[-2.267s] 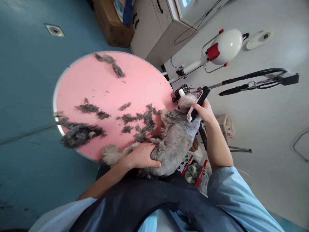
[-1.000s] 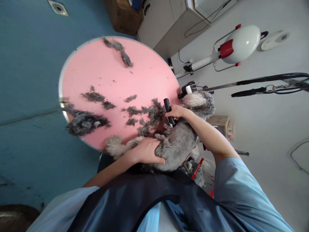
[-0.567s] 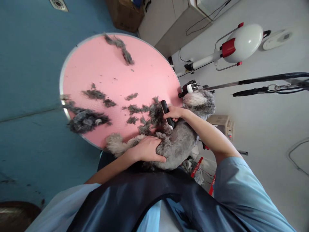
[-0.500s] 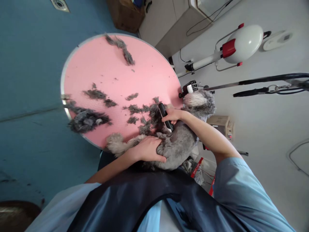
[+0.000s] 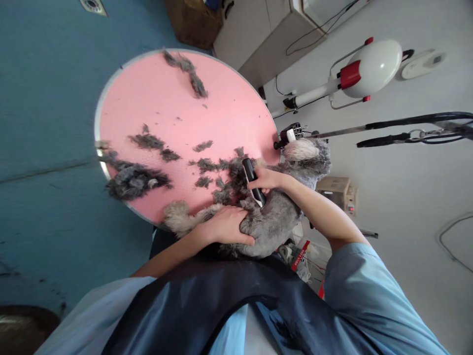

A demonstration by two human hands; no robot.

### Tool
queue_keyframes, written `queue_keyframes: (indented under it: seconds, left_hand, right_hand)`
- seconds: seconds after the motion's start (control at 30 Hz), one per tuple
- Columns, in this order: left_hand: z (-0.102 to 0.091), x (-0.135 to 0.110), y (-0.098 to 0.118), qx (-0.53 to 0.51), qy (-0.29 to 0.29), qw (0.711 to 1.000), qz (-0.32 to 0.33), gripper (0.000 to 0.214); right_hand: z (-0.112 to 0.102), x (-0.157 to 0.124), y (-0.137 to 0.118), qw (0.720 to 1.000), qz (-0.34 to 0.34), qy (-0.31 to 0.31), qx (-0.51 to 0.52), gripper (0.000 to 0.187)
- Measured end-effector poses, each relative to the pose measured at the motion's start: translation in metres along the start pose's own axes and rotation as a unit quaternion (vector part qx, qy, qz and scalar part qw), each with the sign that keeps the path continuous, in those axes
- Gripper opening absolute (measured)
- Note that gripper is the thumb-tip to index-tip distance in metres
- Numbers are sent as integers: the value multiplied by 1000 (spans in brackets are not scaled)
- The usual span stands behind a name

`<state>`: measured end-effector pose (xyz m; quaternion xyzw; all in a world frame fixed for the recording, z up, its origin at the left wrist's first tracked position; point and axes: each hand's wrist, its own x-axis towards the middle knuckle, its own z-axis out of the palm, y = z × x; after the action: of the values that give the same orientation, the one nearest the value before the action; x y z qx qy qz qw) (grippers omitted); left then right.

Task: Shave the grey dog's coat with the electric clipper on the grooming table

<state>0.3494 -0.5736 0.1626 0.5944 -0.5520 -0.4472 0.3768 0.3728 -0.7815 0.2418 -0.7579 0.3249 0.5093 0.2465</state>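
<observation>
A small grey dog (image 5: 278,217) stands at the near right edge of a round pink table (image 5: 173,103), its head (image 5: 308,154) toward the right. My left hand (image 5: 226,226) is wrapped round the dog's hindquarters, fingers closed on the fur. My right hand (image 5: 266,178) grips a black clipper (image 5: 253,180), whose lower end rests against the dog's flank. The dog's belly and far legs are hidden behind its body.
Clumps of cut grey fur (image 5: 135,177) lie scattered over the table, more at its far edge (image 5: 186,69). A white and red dryer head (image 5: 364,64) on a stand and a black grooming arm (image 5: 410,128) stand to the right. Cabinets and a brown box sit behind.
My right hand brought the clipper from the dog's head down to its flank and keeps working it there. My left hand stays on the hindquarters. The view shifted slightly.
</observation>
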Motion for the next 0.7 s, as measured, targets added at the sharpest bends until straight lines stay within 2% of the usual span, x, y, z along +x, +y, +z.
queue_keyframes:
  seconds: [0.07,0.1,0.2,0.23,0.27,0.37,0.4,0.43,0.47,0.57,0.6,0.7]
  left_hand:
    - [2,0,-1,-3,3,1000,3,62]
    - [2,0,-1,-5,5,1000,4,62]
    - [3,0,-2,-5,6,1000,4,64]
    - [3,0,-2,-4,4,1000,4,64]
    - [3,0,-2,-4,3,1000,4,64]
    - [2,1,-1,-8,3,1000,5,63]
    - [2,1,-1,-9,3,1000,5,63]
    - [3,1,-1,-9,3,1000,6,63]
    - [3,1,-1,-8,2,1000,6,64]
    - [3,0,-1,-7,1,1000,7,64]
    - [2,-1,-1,-8,0,1000,6,64]
    - [1,-1,-3,-14,-4,1000,3,62]
  right_hand:
    - [4,-4,-2,1000,-14,3,-2,25]
    - [3,-5,-3,999,-24,37,-8,25]
    - [0,-9,-4,976,-40,200,-72,21]
    - [1,-10,-4,970,-37,222,-98,21]
    - [3,-12,-6,970,-34,212,-117,22]
    - [14,-18,-12,991,-23,80,-102,25]
    - [16,-21,-13,995,-21,58,-80,26]
    - [16,-23,-14,996,-24,64,-62,26]
    - [14,-26,-15,993,-30,98,-53,25]
    - [6,-30,-12,968,-48,233,-84,21]
    - [6,-31,-11,964,-48,242,-99,22]
    - [18,-31,-6,978,-59,173,-97,25]
